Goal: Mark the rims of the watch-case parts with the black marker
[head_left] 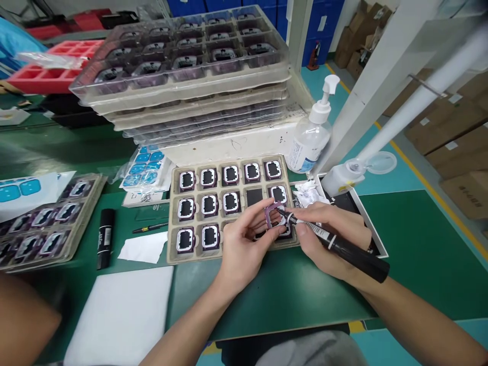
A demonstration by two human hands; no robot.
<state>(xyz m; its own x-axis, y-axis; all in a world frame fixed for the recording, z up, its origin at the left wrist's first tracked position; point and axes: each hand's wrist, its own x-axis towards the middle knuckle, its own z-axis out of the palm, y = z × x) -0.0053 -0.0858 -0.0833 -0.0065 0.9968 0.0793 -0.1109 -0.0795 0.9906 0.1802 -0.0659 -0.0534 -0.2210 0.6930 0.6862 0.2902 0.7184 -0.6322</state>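
My left hand (244, 249) pinches a small purple watch-case-like frame (270, 216) between thumb and fingers, above the right part of a beige tray (202, 259). In my right hand (328, 239) is a black marker pen (354, 256), its tip against or very close to the frame's edge; contact cannot be made out. Similar frames with white rims, such as one frame (209, 204), sit in the tray's pockets. One pocket (254, 196) in the middle row shows bare. My hands hide part of the front row.
Behind the tray rise stacked clear-lidded trays (183, 76). A pump bottle (310, 137) and a white box (375, 236) stand at the right. On the left lie a capped black marker (105, 239), white paper (143, 247), a white pad (122, 310) and another tray (72, 249). Someone's arm (23, 320) shows lower left.
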